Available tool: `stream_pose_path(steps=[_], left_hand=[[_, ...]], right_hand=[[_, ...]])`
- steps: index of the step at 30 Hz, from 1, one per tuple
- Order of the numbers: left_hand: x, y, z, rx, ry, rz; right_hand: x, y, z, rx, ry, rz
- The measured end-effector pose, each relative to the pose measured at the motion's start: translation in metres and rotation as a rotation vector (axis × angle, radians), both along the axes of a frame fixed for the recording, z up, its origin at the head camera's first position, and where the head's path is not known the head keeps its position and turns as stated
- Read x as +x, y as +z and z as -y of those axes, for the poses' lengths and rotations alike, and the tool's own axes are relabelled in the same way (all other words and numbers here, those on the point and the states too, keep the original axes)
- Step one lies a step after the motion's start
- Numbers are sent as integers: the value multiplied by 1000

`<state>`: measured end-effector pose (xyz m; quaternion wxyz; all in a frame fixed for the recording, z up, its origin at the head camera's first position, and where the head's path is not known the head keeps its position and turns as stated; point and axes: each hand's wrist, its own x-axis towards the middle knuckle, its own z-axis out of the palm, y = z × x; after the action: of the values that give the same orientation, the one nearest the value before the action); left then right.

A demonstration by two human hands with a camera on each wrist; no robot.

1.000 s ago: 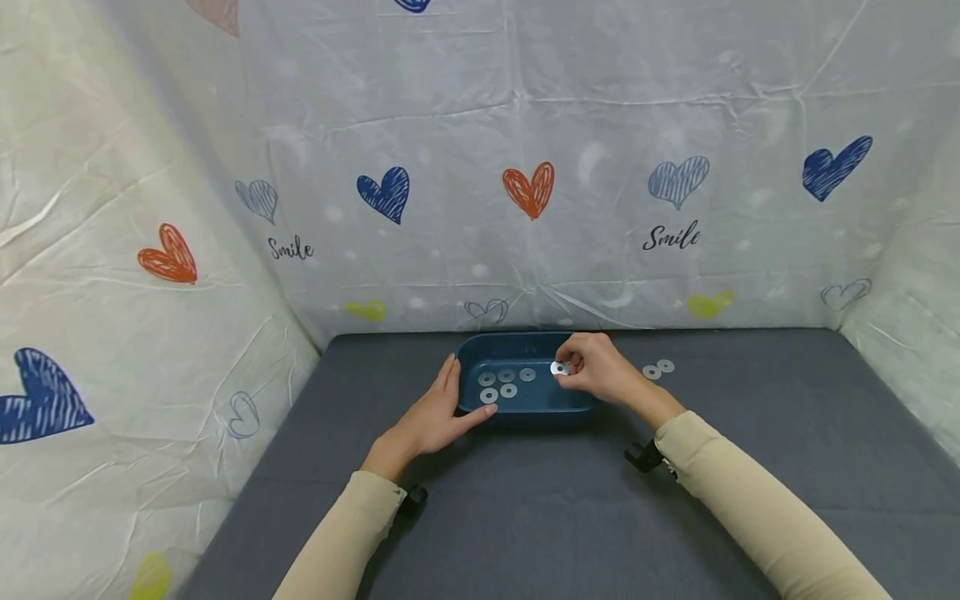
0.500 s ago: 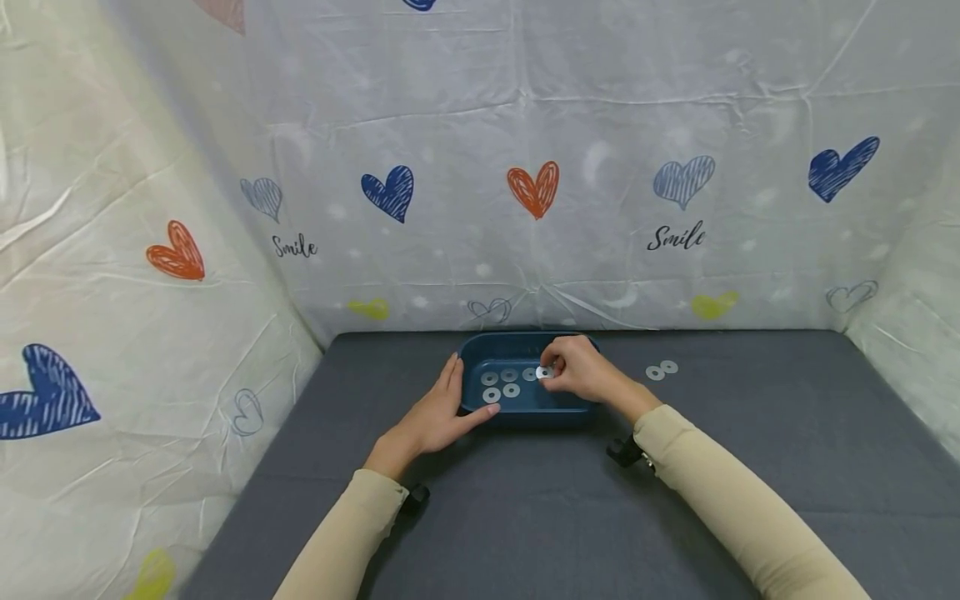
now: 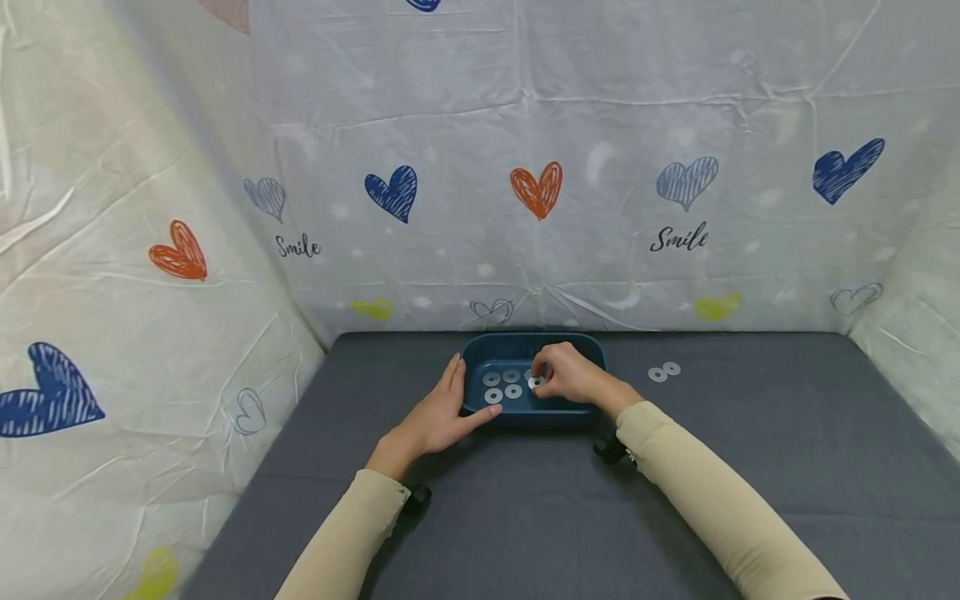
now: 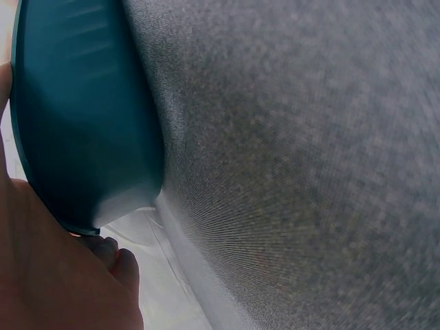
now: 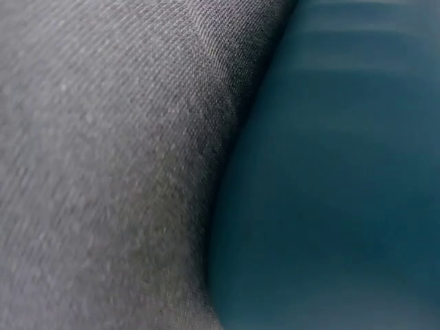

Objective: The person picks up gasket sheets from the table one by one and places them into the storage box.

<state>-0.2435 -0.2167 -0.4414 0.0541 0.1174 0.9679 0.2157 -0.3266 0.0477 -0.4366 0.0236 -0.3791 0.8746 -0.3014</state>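
A blue rectangular tray (image 3: 558, 416) sits at the far side of the table. My left hand (image 3: 431, 419) rests against its left corner, fingers straight along the side and thumb stretched over the near rim; the left wrist view shows this hand (image 4: 65, 275) against the tray's outer wall (image 4: 89, 130). Over the tray floor, my right hand (image 3: 576, 375) pinches a flat metal washer (image 3: 535, 382) between thumb and forefinger. Several similar washers (image 3: 492, 396) lie flat in the left part of the tray, one partly hidden by the right fingers. Only tray wall (image 5: 330, 192) and cloth fill the right wrist view.
Two more washers (image 3: 657, 375) lie on the grey cloth (image 3: 510, 517) right of the tray. Close behind the tray hangs a white curtain (image 3: 450, 267) printed with hearts, and curtains also stand at both sides.
My right hand has moved left and slightly nearer with the pinched washer, toward the washers in the tray. The left hand has kept its place at the tray.
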Motion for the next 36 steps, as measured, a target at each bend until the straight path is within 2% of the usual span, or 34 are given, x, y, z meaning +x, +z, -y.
stream_pose_path(steps=[10, 22, 29, 36], left_hand=[[-1, -2, 0, -5, 7, 5], [-3, -4, 1, -7, 4, 6], [-3, -5, 0, 10, 1, 9], [-2, -3, 1, 14, -7, -1]], right_hand=[[-6, -8, 10, 117, 21, 49], [-6, -8, 7, 99, 39, 64], [3, 7, -9, 52, 56, 83], [18, 23, -34, 55, 61, 21]])
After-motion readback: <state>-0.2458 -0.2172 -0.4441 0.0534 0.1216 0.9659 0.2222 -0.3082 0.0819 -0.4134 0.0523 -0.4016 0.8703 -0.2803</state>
